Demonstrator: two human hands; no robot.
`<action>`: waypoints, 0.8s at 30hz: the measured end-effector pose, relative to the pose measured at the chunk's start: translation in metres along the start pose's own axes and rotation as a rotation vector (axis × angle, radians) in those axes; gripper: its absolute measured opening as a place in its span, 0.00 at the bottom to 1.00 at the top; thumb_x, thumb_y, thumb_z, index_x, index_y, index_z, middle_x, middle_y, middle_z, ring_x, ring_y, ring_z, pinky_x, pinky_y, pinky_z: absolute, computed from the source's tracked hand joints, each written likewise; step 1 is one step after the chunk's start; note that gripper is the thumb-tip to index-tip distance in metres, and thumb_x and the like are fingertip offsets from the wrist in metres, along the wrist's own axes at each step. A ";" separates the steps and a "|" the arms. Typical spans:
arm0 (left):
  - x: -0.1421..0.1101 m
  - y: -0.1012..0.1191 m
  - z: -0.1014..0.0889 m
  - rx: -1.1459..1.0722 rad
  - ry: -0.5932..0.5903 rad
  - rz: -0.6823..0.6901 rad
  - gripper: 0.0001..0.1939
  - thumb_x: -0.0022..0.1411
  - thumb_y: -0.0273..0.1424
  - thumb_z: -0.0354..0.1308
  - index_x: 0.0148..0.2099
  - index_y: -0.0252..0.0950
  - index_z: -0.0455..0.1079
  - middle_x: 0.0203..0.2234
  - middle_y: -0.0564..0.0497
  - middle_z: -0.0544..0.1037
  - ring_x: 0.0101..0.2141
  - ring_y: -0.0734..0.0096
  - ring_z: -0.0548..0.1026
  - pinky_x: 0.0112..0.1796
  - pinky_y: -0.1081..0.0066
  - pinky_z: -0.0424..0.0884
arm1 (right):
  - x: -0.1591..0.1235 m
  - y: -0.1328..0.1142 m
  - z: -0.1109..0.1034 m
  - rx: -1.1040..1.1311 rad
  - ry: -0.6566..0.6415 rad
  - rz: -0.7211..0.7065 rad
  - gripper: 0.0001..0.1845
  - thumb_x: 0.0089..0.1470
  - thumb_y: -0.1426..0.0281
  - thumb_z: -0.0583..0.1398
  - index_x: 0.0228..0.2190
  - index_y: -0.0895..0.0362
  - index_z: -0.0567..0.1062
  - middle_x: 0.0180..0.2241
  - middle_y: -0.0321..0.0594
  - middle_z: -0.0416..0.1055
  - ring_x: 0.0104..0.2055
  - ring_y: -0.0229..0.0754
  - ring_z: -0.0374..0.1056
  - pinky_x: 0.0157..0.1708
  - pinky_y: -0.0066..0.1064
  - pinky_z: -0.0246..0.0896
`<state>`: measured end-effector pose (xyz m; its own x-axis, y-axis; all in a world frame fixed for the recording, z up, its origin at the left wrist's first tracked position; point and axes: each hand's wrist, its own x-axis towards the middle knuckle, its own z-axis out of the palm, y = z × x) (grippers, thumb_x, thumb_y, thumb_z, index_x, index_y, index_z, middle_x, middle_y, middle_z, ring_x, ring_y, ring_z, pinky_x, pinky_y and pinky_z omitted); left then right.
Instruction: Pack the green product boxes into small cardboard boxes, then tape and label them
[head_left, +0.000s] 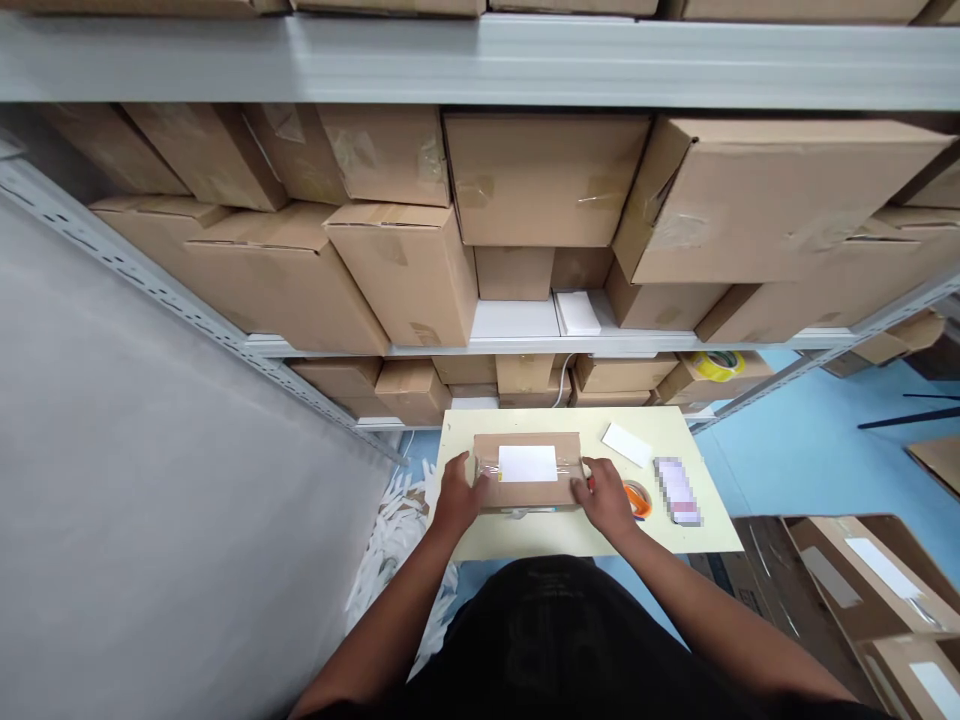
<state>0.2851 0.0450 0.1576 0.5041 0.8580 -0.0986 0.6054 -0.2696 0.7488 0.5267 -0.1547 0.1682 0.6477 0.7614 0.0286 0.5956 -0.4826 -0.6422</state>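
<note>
A small cardboard box with a white label and clear tape across its top lies on the pale yellow table. My left hand grips its left end, thumb on the top face. At the opposite end my right hand holds the box the same way. Just beside my right hand is a roll of tape with an orange core. Farther right lies a phone, its screen blurred out. A white slip or pad rests behind them.
Shelves full of cardboard boxes rise beyond the table. A yellow tape roll sits on a lower box. White paper strips heap on the floor at left, beside the grey wall. Labelled boxes stand at lower right.
</note>
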 end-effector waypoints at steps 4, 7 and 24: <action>-0.019 -0.010 0.006 -0.308 -0.243 -0.081 0.31 0.71 0.45 0.51 0.70 0.39 0.59 0.65 0.40 0.69 0.64 0.53 0.69 0.63 0.55 0.64 | -0.017 0.006 0.000 0.305 -0.108 0.268 0.26 0.59 0.52 0.58 0.51 0.55 0.78 0.49 0.49 0.78 0.50 0.55 0.75 0.52 0.44 0.68; -0.025 -0.006 0.005 -0.376 -0.239 -0.052 0.31 0.71 0.45 0.51 0.71 0.40 0.58 0.67 0.43 0.67 0.67 0.57 0.65 0.66 0.57 0.60 | -0.022 -0.008 0.001 0.442 -0.151 0.300 0.26 0.59 0.51 0.58 0.50 0.54 0.77 0.49 0.46 0.79 0.53 0.54 0.74 0.56 0.44 0.66; -0.045 0.098 -0.011 -0.352 -0.030 0.044 0.33 0.73 0.47 0.50 0.73 0.39 0.57 0.71 0.43 0.62 0.70 0.54 0.58 0.70 0.54 0.51 | -0.036 -0.023 -0.082 0.467 0.140 0.228 0.27 0.58 0.53 0.60 0.55 0.52 0.76 0.53 0.43 0.76 0.52 0.53 0.72 0.53 0.43 0.67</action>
<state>0.3147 -0.0154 0.2427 0.5461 0.8342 -0.0768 0.3364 -0.1344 0.9321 0.5288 -0.2068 0.2447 0.8123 0.5790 -0.0700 0.1780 -0.3604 -0.9156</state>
